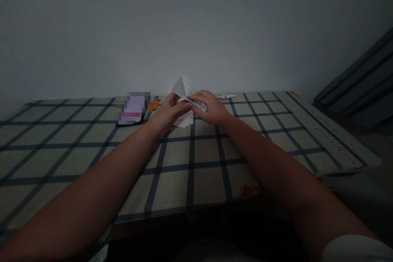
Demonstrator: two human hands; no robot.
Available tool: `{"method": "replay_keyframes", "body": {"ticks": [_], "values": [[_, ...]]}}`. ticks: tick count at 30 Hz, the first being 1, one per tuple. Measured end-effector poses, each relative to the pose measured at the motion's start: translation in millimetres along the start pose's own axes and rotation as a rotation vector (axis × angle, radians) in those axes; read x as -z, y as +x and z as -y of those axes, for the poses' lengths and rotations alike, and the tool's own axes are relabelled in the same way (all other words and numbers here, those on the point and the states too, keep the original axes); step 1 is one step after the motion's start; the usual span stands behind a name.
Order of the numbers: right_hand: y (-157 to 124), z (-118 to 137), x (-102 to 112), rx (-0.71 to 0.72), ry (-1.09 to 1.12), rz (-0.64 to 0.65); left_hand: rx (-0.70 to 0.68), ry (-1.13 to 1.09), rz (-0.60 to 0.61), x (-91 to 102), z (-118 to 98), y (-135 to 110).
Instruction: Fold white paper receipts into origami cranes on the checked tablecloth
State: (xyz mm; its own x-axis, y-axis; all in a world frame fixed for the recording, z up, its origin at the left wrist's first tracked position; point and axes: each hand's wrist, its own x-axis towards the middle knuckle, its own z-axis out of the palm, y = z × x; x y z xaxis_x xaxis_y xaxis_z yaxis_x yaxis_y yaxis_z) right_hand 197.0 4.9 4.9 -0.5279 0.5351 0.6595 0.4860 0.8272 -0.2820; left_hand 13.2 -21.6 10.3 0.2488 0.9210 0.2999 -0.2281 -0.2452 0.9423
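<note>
Between my two hands, a white sheet of folded paper [183, 86] is held up above the table, its top rising to a point. My left hand [170, 111] grips its lower left side, thumb reaching toward the middle. On the other side, my right hand [209, 106] pinches the paper with thumb and fingers. Below the hands, more white paper [184, 120] shows near the cloth; whether it belongs to the same sheet I cannot tell. Behind my right hand sits a small folded paper crane [227, 96].
A checked tablecloth [172, 151] covers the table, which meets a plain wall [196, 28]. Left of my hands lies a phone [132, 110] with a lit, blurred screen, beside an orange cloth print [154, 104]. A dark curtain [362, 77] hangs at the right.
</note>
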Motion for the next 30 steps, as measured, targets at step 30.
{"method": "replay_keyframes", "body": {"ticks": [30], "values": [[7.7,0.6,2.4,-0.35,0.482,-0.169,0.1,0.172,-0.193,10.1,5.1,1.1]]}}
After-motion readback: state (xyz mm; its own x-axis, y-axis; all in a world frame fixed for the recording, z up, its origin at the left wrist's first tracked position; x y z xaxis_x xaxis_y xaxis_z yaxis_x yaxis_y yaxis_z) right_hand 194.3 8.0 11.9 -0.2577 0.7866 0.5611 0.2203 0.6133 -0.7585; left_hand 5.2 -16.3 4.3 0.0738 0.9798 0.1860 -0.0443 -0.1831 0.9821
